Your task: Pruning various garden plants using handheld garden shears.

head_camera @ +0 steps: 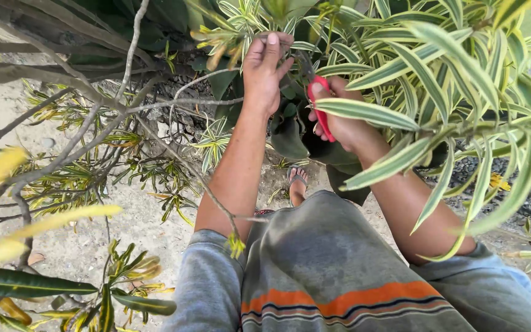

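Observation:
My left hand point(264, 67) reaches up into a shrub and grips a stem tipped with striped green-and-cream leaves point(241, 24). Beside it, my right hand point(339, 120) is closed around red-handled pruning shears point(319, 110), whose blades point up toward the same stem and are mostly hidden by foliage. A long striped leaf point(370, 114) crosses in front of my right hand.
Dense variegated foliage point(462, 86) fills the right side. Bare grey branches point(93, 104) spread across the left over sandy ground point(81, 240). My foot in a sandal point(297, 184) stands below. Yellowing leaves point(7, 178) hang close at the left edge.

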